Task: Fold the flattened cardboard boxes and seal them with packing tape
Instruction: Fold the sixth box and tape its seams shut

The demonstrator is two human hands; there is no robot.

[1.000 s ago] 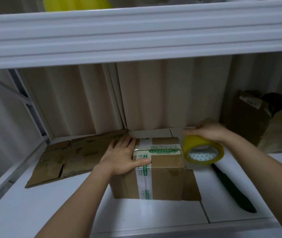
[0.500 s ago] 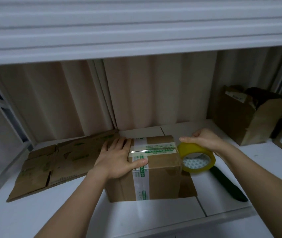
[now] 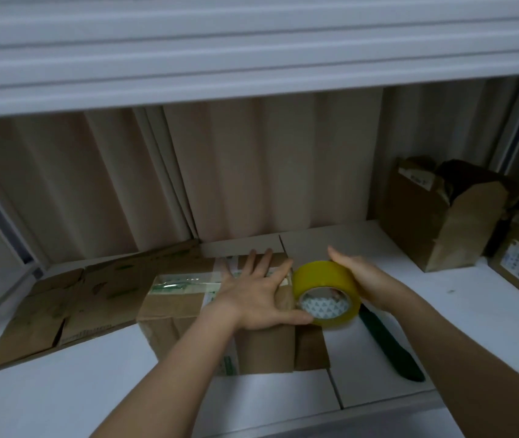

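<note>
We are pressing our flat left hand (image 3: 253,298) on the brown box (image 3: 185,314), which is sitting on the white shelf (image 3: 62,393) with green-printed tape across its top. Our right hand (image 3: 365,279) is gripping the yellow tape roll (image 3: 326,294) at the box's right edge.

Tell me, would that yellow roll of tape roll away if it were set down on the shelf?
Probably, if set on its rim: the tape roll is a round hoop. Laid flat on its side it should stay put. Its hollow core suggests it is fairly light, as the right hand grips it alone.
</note>
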